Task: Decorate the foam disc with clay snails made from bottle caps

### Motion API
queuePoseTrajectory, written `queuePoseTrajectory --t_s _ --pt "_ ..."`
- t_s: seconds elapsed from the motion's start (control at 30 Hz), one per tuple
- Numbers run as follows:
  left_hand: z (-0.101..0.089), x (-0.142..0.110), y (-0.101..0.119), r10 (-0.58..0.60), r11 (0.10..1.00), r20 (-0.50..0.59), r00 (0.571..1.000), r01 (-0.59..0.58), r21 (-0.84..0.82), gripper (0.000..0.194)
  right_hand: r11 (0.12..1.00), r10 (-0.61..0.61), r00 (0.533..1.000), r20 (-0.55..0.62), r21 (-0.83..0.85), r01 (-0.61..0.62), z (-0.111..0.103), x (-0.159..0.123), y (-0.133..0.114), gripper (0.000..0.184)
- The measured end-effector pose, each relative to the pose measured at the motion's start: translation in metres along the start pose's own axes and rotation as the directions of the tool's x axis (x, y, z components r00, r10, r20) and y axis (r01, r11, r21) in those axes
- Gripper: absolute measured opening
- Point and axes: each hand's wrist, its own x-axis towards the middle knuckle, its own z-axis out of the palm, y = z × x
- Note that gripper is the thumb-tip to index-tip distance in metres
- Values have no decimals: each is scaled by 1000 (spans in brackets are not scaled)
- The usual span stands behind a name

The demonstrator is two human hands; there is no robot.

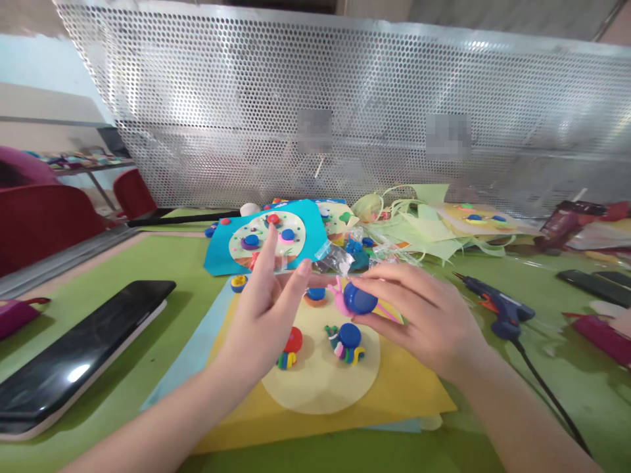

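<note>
Between the thumb and fingers of my right hand (419, 309) is a snail figure (359, 299) with a blue bottle-cap shell and a pink clay body. My left hand (266, 295) is raised beside it, fingers apart, holding nothing. Below both hands lies a yellow sheet (394, 394) with a pale cream circle (315, 387) on it. On the circle sit a blue-capped figure (349, 336) with striped clay legs and a red-capped one (294, 340), partly hidden by my left hand. Another blue cap (316, 294) with an orange base shows between my hands.
A glue gun (497, 305) with a cord lies at right. A black phone (83, 348) rests at left. Behind stand a blue card (217, 253) with cap figures, plastic wrappers (335, 259), and pale paper strips (419, 226). A perforated metal panel (345, 85) closes off the back.
</note>
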Motion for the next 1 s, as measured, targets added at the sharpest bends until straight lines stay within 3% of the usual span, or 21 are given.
queuePoseTrajectory --t_s 0.07,0.13,0.23,0.3,0.37,0.43,0.5,0.7,0.8,0.83,0.9,0.97,1.0 --pt "0 1 -2 24 1000 34 999 -24 5 81 977 118 993 -22 184 -112 0 2 -3 25" --pt "1 1 -5 46 999 132 990 -44 -19 85 851 286 958 21 454 -264 1 4 -5 24" --pt "5 0 -8 86 994 294 952 -62 -91 74 426 447 858 252 783 -452 6 7 -5 33" --pt "8 0 -7 95 990 387 917 -48 -130 52 122 457 777 432 835 -536 12 8 -4 42" --pt "10 1 -6 74 987 434 898 -4 -161 35 -98 434 710 554 813 -574 19 7 -5 46" --pt "11 1 -5 41 987 422 906 31 -160 25 -225 412 672 615 784 -579 25 6 -5 45" --pt "10 2 -6 10 989 383 924 47 -140 20 -286 395 665 633 773 -566 28 5 -6 47" --pt "5 4 -10 -38 979 368 929 109 -174 14 -273 374 664 648 761 -588 24 6 -2 48" --pt "3 7 -8 -53 984 295 954 101 -150 18 -165 414 651 636 756 -633 23 6 4 41" --pt "3 9 -8 -60 987 270 961 98 -129 20 -81 444 643 624 743 -664 23 6 6 38" --pt "3 12 -7 -81 993 230 970 99 -68 22 213 538 609 583 605 -767 24 7 11 35" --pt "4 16 -9 -111 994 215 970 110 20 25 478 651 570 502 312 -821 23 7 18 32" --pt "3 18 -11 -126 991 216 968 115 61 26 542 706 548 448 156 -826 21 6 23 30"
